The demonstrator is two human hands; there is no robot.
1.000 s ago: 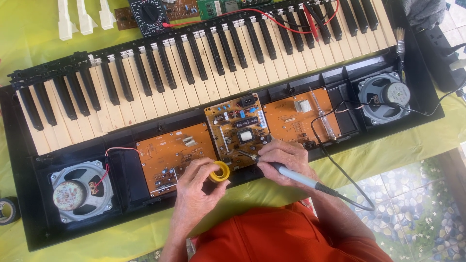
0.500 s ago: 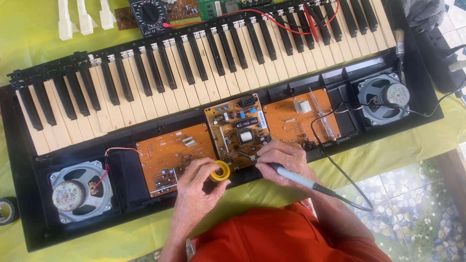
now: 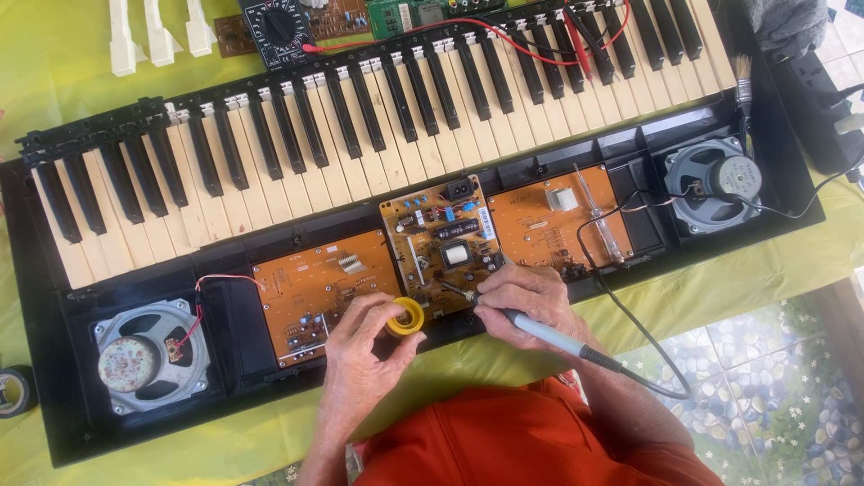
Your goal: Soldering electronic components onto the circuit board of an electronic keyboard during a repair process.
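Left hand (image 3: 360, 346) at near edge of opened black keyboard case (image 3: 54, 378), fingers pinching small yellow solder spool (image 3: 406, 317). Right hand (image 3: 525, 301) just right of it, fingers closed around grey soldering iron (image 3: 540, 331), tip touching near edge of middle circuit board (image 3: 443, 245). Orange boards left (image 3: 310, 292) and right (image 3: 549, 216) of that one. Round speakers at near left (image 3: 148, 355) and far right (image 3: 713, 180). Black multimeter (image 3: 279, 27) beyond the keys. Black tape roll (image 3: 13, 391) on yellow-covered desk (image 3: 54, 54), at left.
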